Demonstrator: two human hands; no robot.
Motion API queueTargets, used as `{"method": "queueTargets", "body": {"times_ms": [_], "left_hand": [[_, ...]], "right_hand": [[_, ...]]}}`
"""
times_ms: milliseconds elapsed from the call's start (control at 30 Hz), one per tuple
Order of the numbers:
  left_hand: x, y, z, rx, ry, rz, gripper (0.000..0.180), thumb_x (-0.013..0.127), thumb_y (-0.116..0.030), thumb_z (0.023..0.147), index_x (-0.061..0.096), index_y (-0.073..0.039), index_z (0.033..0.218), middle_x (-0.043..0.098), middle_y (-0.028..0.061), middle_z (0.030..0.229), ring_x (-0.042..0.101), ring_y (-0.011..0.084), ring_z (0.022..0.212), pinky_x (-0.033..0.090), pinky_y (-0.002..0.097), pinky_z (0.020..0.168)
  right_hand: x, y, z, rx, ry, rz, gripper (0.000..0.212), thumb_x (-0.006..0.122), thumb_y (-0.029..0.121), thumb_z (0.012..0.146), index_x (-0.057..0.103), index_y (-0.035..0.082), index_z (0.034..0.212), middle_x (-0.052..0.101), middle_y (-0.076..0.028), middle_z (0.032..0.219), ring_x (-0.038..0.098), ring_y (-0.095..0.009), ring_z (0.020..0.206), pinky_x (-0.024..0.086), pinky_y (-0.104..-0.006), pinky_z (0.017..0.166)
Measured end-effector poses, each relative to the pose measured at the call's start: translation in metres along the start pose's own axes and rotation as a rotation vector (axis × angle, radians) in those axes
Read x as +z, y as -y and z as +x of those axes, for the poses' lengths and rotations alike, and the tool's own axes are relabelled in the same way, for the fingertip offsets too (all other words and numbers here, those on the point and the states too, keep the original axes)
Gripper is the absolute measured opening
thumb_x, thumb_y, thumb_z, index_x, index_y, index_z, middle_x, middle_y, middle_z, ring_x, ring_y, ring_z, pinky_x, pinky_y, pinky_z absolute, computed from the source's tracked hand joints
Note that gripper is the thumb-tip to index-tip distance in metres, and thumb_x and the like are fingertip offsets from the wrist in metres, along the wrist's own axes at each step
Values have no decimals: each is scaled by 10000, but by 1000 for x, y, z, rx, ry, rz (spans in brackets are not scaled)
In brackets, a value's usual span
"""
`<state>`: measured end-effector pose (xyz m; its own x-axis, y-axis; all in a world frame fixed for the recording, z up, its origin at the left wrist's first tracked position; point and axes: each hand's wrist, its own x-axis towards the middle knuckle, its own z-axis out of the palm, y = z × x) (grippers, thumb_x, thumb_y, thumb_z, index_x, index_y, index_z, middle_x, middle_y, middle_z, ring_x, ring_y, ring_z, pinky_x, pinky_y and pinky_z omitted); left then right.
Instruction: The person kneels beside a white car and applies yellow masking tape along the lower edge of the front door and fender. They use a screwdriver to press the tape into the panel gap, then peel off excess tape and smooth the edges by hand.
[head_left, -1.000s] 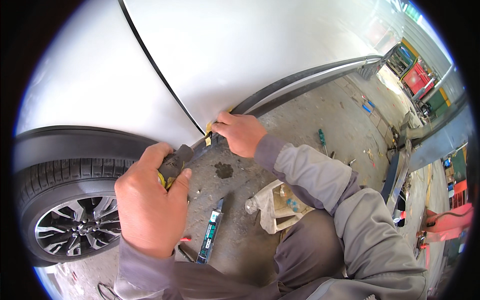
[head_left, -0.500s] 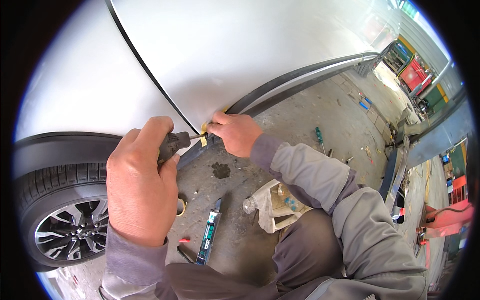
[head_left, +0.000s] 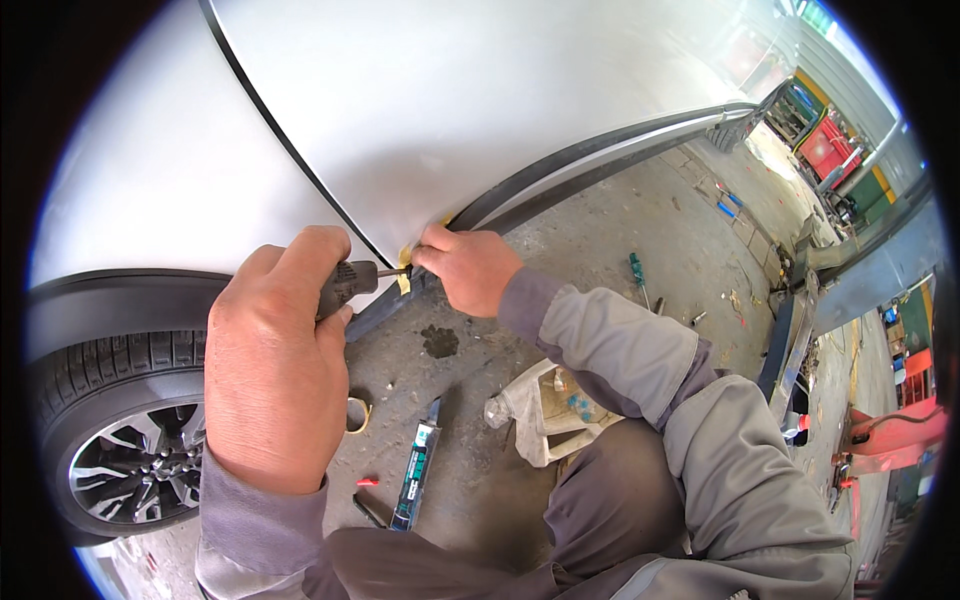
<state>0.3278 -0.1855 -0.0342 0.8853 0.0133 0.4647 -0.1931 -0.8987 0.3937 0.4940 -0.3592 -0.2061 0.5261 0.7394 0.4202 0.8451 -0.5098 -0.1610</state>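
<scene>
In my left hand is a screwdriver, gripped by its dark grey handle. Its thin metal shaft points right, reaching the lower edge of a white car panel beside the panel gap. A strip of yellow tape is stuck there, around the shaft's tip. My right hand is closed in a pinch right beside that tip, against the lower edge and the black trim. What its fingertips grip, if anything, is hidden.
A car wheel stands at left. On the concrete floor lie a tape roll, a teal-and-black tube-like package, a green-handled screwdriver and blue-handled pliers. A dirty white stool stands by my knee.
My left hand and its screwdriver have shifted slightly left, with the shaft's tip still at the tape. My right hand has barely moved.
</scene>
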Motion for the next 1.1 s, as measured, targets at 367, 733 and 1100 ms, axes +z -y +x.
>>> {"method": "queueTargets", "body": {"times_ms": [367, 733, 1100], "left_hand": [[1, 3, 3, 38, 6, -22, 412, 688, 150, 728, 643, -23, 1100, 645, 208, 909, 652, 402, 818, 515, 444, 707], [-1, -5, 26, 117, 80, 34, 374, 681, 139, 739, 630, -8, 1078, 628, 216, 898, 639, 428, 838, 505, 462, 717], [-6, -9, 37, 189, 120, 137, 398, 675, 165, 733, 643, -4, 1092, 648, 189, 1007, 658, 388, 907, 518, 415, 792]], "right_hand": [[4, -1, 2, -24, -111, -78, 216, 631, 58, 809, 682, 42, 1018, 598, -83, 995, 685, -312, 812, 563, -435, 693], [2, -5, 5, -71, -129, -72, 185, 641, 77, 799, 689, 53, 976, 597, -72, 956, 682, -300, 811, 559, -441, 698], [3, -7, 5, -49, -99, -54, 276, 631, 59, 792, 699, 71, 1060, 608, -52, 1026, 679, -305, 854, 558, -442, 716]]}}
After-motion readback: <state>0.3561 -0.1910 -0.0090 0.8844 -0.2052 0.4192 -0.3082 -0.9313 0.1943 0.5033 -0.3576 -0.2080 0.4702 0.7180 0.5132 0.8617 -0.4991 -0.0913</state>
